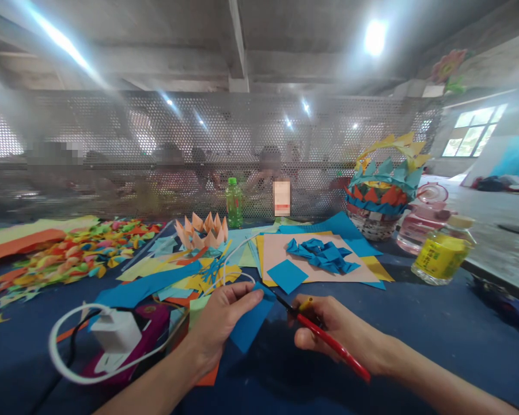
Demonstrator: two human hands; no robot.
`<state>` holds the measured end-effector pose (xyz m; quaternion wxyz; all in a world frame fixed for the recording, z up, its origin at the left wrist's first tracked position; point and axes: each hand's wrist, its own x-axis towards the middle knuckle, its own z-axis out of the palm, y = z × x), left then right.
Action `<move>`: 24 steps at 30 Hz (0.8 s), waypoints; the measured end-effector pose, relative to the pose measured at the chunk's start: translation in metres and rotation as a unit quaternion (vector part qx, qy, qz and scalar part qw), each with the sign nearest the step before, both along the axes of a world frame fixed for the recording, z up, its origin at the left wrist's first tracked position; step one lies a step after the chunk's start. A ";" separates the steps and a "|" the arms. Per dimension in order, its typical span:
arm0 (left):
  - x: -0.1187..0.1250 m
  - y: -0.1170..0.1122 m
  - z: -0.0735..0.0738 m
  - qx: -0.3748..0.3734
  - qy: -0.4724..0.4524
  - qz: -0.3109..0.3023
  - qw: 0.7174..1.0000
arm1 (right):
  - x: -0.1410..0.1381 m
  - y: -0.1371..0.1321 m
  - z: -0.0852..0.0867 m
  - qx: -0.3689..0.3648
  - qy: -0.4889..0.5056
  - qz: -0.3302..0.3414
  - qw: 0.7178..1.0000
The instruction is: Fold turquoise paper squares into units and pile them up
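My left hand (231,314) pinches a piece of blue paper (253,323) by its upper edge, thumb on top. In my right hand (328,325) is a pair of scissors (328,340) with a red handle and dark blades. The blades point left and meet the top edge of the blue paper; whether they are cutting into it I cannot tell. Just beyond lies a blue paper square (287,276), partly on a pale pink sheet (280,248). Several folded blue paper pieces (324,253) lie heaped on that sheet.
A peach folded-paper ring (202,231) stands behind paper scraps. Loose folded pieces (82,248) cover the left. A white charger (116,330) with a looping cable sits on a purple power strip (153,320). At right stand a paper basket (374,202) and a yellow-labelled bottle (443,253).
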<state>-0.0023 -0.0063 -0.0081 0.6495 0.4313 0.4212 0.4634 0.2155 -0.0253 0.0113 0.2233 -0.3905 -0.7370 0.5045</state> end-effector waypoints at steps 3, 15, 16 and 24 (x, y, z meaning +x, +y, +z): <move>0.000 -0.001 0.000 -0.001 0.000 0.002 1.000 | 0.000 0.000 -0.002 -0.006 0.005 -0.006 1.000; -0.002 -0.001 -0.001 -0.005 0.004 -0.011 1.000 | -0.001 0.001 -0.004 -0.036 0.018 -0.016 0.999; -0.003 -0.001 -0.001 -0.005 0.004 -0.012 1.000 | -0.001 0.001 -0.005 -0.034 0.018 -0.018 0.999; -0.001 -0.002 0.000 -0.008 0.001 -0.016 1.000 | 0.000 0.002 -0.005 -0.005 0.005 -0.030 1.000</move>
